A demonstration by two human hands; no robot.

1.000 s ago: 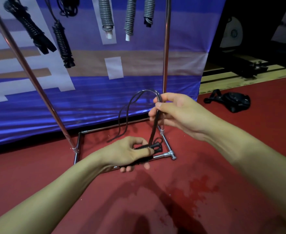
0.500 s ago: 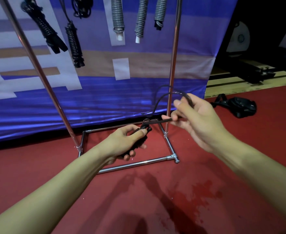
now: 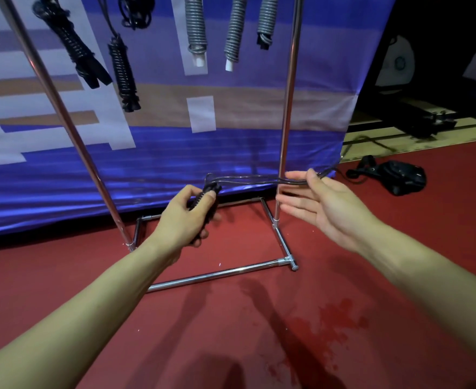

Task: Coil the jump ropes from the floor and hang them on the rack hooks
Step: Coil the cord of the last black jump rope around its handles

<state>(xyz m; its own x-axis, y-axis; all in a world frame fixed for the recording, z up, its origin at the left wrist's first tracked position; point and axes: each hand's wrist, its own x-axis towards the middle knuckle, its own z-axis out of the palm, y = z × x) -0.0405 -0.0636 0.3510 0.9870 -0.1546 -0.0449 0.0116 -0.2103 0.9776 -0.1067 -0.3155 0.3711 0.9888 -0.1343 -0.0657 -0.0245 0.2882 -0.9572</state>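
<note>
My left hand [image 3: 187, 213] grips the black handles of a jump rope [image 3: 204, 196], partly wound with cord. From the handles a doubled length of black cord [image 3: 253, 179] runs level to the right. It passes between the thumb and the straight fingers of my right hand [image 3: 319, 202], which is spread palm-up. The cord's end sticks out past the hand at the right. Behind stands the chrome rack [image 3: 285, 130]. Several coiled ropes hang from its top: black ones [image 3: 75, 51] at the left, grey ones [image 3: 194, 26] in the middle.
The rack's base frame [image 3: 217, 275] lies on the red floor just below my hands. A blue banner [image 3: 152, 161] hangs behind the rack. A black bag [image 3: 399, 176] lies on the floor at the right, next to a wooden platform [image 3: 427, 136].
My left hand lifted the handles upward. My right hand drew the cord out to the right and opened its fingers, stretching the loop level. The camera view tilted slightly.
</note>
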